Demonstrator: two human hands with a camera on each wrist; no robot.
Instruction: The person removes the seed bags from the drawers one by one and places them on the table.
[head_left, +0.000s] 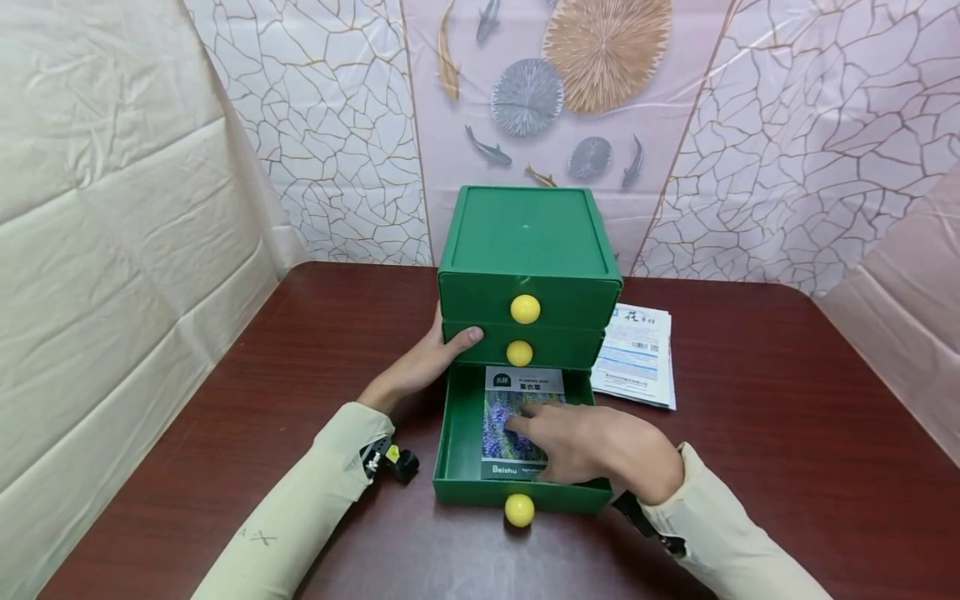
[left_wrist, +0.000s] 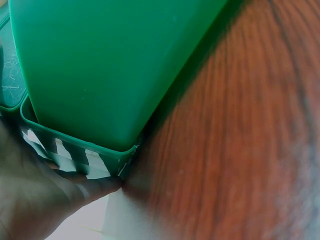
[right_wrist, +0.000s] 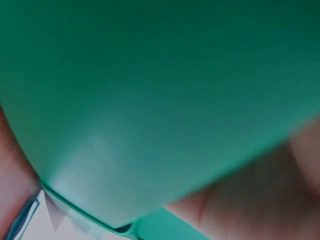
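Seed packet (head_left: 517,421), printed with purple flowers and the word "Beishu" at its near end, lay flat on the floor of the open bottom drawer (head_left: 450,442) of the green three-drawer cabinet (head_left: 528,242). Its long axis ran front to back, in line with the drawer's travel, from under the middle drawer's yellow knob (head_left: 519,352) towards the bottom drawer's own knob (head_left: 519,509).

The right hand (head_left: 600,454) reached in over the drawer's front right corner, so the packet lay ahead of it and to its left. Its grip was slack and spread: straight fingers (head_left: 525,421) rested flat on the packet's face, pinching nothing. This hand was plainly the nearer of the two to the packet.

The left hand (head_left: 423,367) sat against the cabinet's left side, thumb hooked over the front of the middle drawer, fingers wrapped round the corner out of the head view; the left wrist view showed only the palm pressed to green plastic, so the grip looked like a steadying hold on the cabinet body.

More printed packets (head_left: 636,354) lay stacked on the dark red worktop (head_left: 787,433) just right of the cabinet. The right wrist view was a green blur.
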